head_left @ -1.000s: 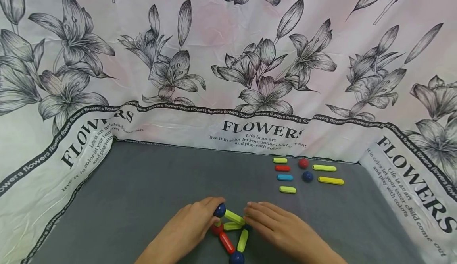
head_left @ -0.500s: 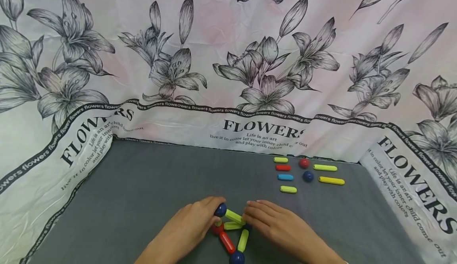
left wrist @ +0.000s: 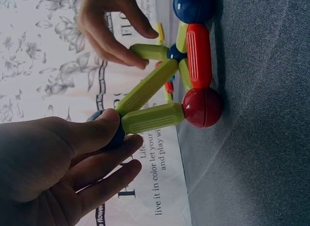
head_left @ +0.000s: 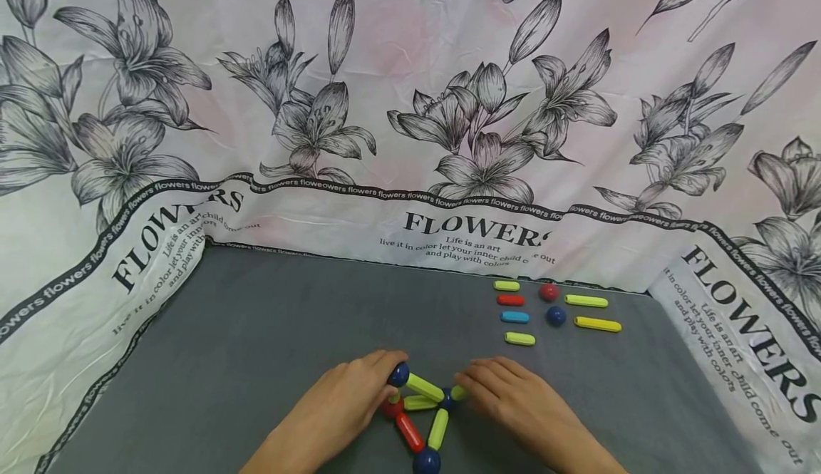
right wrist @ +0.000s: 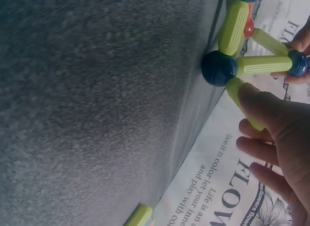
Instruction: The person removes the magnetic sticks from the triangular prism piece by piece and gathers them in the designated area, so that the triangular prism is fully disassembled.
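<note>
My left hand (head_left: 333, 406) pinches a raised blue ball (head_left: 398, 374) between thumb and fingers. From that ball one green rod (left wrist: 152, 118) runs down to a red ball (left wrist: 202, 107), another green rod (head_left: 425, 388) to a blue ball (right wrist: 219, 68) low on the right. A red rod (head_left: 409, 432) and a green rod (head_left: 438, 429) meet at the near blue ball (head_left: 426, 461); a further green rod (head_left: 420, 403) lies between the red and right blue balls. My right hand (head_left: 522, 406) pinches a green rod (right wrist: 236, 92) whose end touches the right blue ball.
On the grey table (head_left: 288, 310), toward the back right, lie short green, red (head_left: 510, 300) and blue (head_left: 514, 317) rods, a loose red ball (head_left: 549, 291), a loose blue ball (head_left: 556, 316), and longer green and yellow rods (head_left: 598, 324). Flower-printed cloth (head_left: 359, 224) borders the table.
My right hand has shifted slightly right, away from the right blue ball, and the green rod in its fingers now shows. My left hand still holds the raised blue ball.
</note>
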### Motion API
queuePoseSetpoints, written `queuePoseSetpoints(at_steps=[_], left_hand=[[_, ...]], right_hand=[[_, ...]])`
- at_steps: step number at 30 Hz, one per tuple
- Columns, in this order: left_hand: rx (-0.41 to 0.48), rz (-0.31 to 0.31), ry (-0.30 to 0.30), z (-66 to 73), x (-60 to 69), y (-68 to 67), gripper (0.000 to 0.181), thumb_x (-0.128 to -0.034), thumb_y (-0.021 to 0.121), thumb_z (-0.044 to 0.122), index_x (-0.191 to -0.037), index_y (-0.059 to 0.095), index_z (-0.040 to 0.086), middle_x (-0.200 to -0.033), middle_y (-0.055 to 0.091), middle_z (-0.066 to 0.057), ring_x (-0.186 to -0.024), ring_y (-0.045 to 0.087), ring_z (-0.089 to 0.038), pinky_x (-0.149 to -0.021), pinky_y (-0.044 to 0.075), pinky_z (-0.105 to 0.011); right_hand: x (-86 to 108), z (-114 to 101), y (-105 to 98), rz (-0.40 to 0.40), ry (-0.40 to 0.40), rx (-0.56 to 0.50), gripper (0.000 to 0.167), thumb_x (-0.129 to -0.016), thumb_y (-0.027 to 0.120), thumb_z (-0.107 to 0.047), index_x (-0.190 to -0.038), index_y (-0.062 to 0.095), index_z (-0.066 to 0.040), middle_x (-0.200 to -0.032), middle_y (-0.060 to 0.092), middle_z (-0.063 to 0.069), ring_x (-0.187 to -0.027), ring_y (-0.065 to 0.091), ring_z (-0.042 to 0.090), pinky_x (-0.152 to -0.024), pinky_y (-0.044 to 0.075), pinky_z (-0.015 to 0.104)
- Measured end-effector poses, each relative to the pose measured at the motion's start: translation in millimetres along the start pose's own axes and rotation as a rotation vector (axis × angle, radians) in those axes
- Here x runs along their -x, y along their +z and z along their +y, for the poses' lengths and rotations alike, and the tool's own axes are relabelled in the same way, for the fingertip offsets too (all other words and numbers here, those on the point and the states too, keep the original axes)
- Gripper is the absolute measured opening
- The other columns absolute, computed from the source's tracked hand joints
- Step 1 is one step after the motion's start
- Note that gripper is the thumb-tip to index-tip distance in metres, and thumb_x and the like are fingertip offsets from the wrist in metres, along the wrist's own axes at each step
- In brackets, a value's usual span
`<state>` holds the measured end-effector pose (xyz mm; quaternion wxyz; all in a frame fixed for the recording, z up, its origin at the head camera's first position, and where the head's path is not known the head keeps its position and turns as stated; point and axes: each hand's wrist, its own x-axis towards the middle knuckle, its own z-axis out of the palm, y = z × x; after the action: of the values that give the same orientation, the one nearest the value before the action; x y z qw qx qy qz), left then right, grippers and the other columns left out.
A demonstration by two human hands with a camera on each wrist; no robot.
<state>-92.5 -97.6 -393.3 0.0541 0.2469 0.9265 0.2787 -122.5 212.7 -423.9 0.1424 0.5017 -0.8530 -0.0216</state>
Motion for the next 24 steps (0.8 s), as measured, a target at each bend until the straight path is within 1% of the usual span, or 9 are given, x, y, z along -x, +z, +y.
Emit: queuePoseSetpoints(at_steps=[4,8,13,18,22,24], left_hand=[[-0.004,-0.005,-0.007,0.7,-0.5,0.0,0.039,-0.1025,0.072,0.022,-0.139,0.062,0.012,-0.125,0.069,0.000,-0.088,0.062,-0.002,-0.081,0.060,-0.034],[0.000,-0.002,-0.010,1.7,-0.1,0.2,0.040,-0.1020,0.072,0.022,-0.139,0.062,0.012,-0.124,0.069,0.000,-0.086,0.061,-0.001,-0.080,0.060,-0.033],[0.009,-0.010,-0.018,1.8,0.1,0.6,0.038,-0.1024,0.072,0.023,-0.138,0.062,0.012,-0.120,0.068,0.002,-0.082,0.059,-0.001,-0.078,0.059,-0.032],[0.020,-0.022,-0.021,1.1,0.3,1.3,0.038,-0.1028,0.071,0.023,-0.138,0.062,0.012,-0.120,0.067,0.002,-0.083,0.058,-0.001,-0.078,0.058,-0.031],[0.025,-0.026,-0.028,1.3,0.4,0.5,0.037,-0.1028,0.071,0.023,-0.137,0.062,0.013,-0.118,0.067,0.004,-0.082,0.058,-0.002,-0.077,0.058,-0.031],[0.026,-0.031,-0.031,1.8,0.3,-0.2,0.037,-0.1029,0.071,0.024,-0.137,0.062,0.013,-0.117,0.067,0.004,-0.082,0.058,-0.001,-0.077,0.057,-0.030]], right_hand=[[-0.2,0,2,-0.020,0.049,0.023,0.043,-0.085,0.091,-0.035,-0.121,0.075,-0.019,-0.115,0.070,-0.006,-0.107,0.066,0.013,-0.096,0.056,0.034],[-2.9,-1,4,-0.047,0.067,0.027,0.037,-0.086,0.090,-0.039,-0.115,0.077,-0.019,-0.107,0.070,-0.006,-0.101,0.066,0.012,-0.093,0.057,0.034],[-8.0,-6,9,-0.060,0.041,0.024,0.034,-0.088,0.087,-0.040,-0.114,0.078,-0.018,-0.102,0.069,-0.007,-0.097,0.066,0.011,-0.090,0.056,0.033],[-11.6,-10,15,-0.054,0.005,0.052,0.034,-0.087,0.087,-0.042,-0.112,0.077,-0.021,-0.098,0.067,-0.009,-0.094,0.064,0.009,-0.089,0.056,0.032],[-12.5,-11,18,-0.034,0.000,0.066,0.034,-0.086,0.089,-0.039,-0.111,0.077,-0.020,-0.099,0.067,-0.009,-0.094,0.065,0.009,-0.088,0.056,0.032],[-12.7,-12,17,-0.038,0.002,0.060,0.033,-0.086,0.089,-0.037,-0.111,0.077,-0.020,-0.099,0.068,-0.008,-0.094,0.065,0.010,-0.087,0.056,0.032]])
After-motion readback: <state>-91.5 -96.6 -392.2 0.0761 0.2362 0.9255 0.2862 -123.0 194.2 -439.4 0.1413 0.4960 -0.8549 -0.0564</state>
